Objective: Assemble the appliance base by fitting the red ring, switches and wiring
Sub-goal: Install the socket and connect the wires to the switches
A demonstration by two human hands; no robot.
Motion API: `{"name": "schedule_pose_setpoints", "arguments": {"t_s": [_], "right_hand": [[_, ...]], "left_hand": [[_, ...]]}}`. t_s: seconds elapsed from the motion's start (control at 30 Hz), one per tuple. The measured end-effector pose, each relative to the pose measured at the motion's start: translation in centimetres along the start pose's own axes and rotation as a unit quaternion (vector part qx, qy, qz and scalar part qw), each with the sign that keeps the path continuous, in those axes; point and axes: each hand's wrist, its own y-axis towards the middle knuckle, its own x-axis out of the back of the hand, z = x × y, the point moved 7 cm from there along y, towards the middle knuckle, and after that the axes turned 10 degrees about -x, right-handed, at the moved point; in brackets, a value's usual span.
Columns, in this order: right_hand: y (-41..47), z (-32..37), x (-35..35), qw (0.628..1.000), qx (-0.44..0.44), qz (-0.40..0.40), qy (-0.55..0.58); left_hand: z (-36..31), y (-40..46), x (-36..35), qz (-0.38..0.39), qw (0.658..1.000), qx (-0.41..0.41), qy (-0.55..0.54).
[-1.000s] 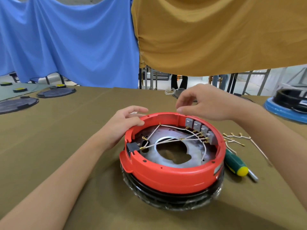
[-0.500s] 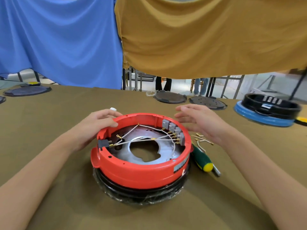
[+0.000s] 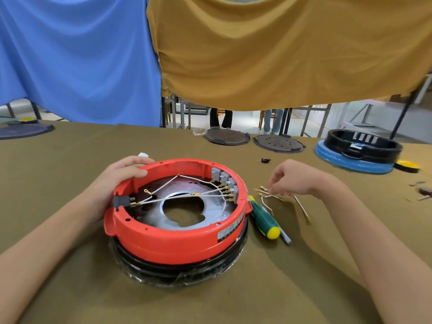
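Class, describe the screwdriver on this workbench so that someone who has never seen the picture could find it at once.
Start at the big red ring in the middle of the olive-covered table. Just off its right side, between the ring and the loose wires under the right hand, lies the screwdriver. It alone there has a thick dark green handle with a yellow cap.
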Motion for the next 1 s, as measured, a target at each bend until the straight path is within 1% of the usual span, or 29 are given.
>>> {"name": "schedule_pose_setpoints", "arguments": {"t_s": [0.1,0.17,0.27,0.37,0.5,0.6,0.67,0.73,0.83,0.9,1.0], "right_hand": [[0.0,-0.1,-0.4,0.998,0.008,0.028,-0.051],[0.1,-0.1,-1.0,0.997,0.016,0.024,-0.076],[0.5,0.0,-1.6,0.996,0.038,0.005,-0.078],[0.6,0.4,-0.6,0.996,0.073,-0.036,-0.026],[0.5,0.7,1.2,0.983,0.103,-0.137,0.067],[0.8,0.7,0.5,0.98,0.099,-0.145,0.091],[1.3,0.1,-0.2,0.986,0.068,-0.133,0.073],[1.8,-0.7,-0.5,0.994,0.02,-0.106,0.021],[1.8,-1.3,-1.2,0.998,-0.035,-0.018,-0.056],[1.4,-1.2,-1.9,0.996,-0.051,0.03,-0.07],[0.7,-0.9,-2.3,0.991,-0.043,0.069,-0.103]], "left_hand": [[-0.1,0.0,-0.2,-0.001,1.0,-0.009,-0.007],[-0.2,0.1,-0.3,-0.001,1.0,-0.012,-0.007],[-0.1,0.1,-0.3,0.001,1.0,-0.012,-0.005],[-0.2,0.1,-0.3,-0.004,1.0,-0.013,-0.008],[-0.1,0.1,-0.4,-0.005,1.0,-0.011,-0.014],[0.1,0.0,-0.5,-0.005,0.999,-0.007,-0.038],[0.0,-0.1,-0.8,-0.004,0.999,-0.002,-0.041],[-0.2,-0.3,-1.0,-0.004,0.999,0.001,-0.035],[-0.6,-0.5,-1.2,-0.004,0.999,0.003,-0.034],[-0.6,-0.6,-1.4,0.002,0.999,0.014,-0.03],[-0.4,-0.8,-1.7,0.036,0.999,0.035,-0.02]]}}
